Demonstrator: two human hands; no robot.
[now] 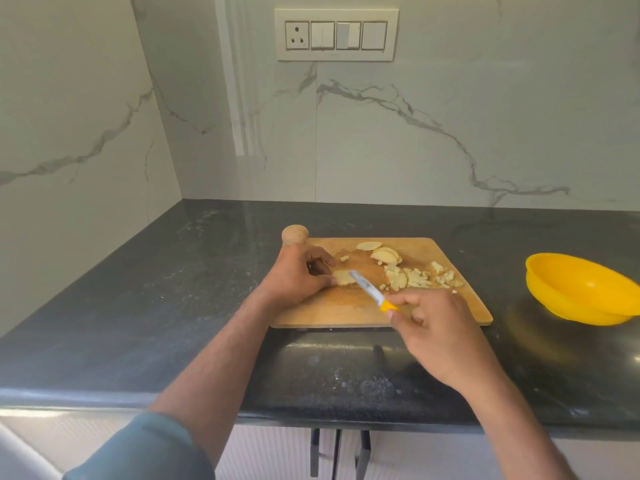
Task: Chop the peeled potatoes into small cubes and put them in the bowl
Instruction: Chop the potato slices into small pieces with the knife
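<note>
On the wooden cutting board (332, 310) my left hand (298, 275) pinches a pale potato slice (342, 277) flat against the wood. My right hand (436, 334) grips a knife (372, 292) by its yellow handle, the blade tip lying across that slice. A heap of small potato cubes (420, 277) lies on the board's right part, with a few uncut slices (384, 252) behind it. A whole potato (294, 234) sits at the board's far left corner. The yellow bowl (581, 289) stands to the right of the board, nothing visible inside it.
The board lies on a dark stone counter (173, 289) whose front edge runs below my forearms. Marble-look walls close the back and left sides. A switch panel (336, 34) is mounted on the back wall.
</note>
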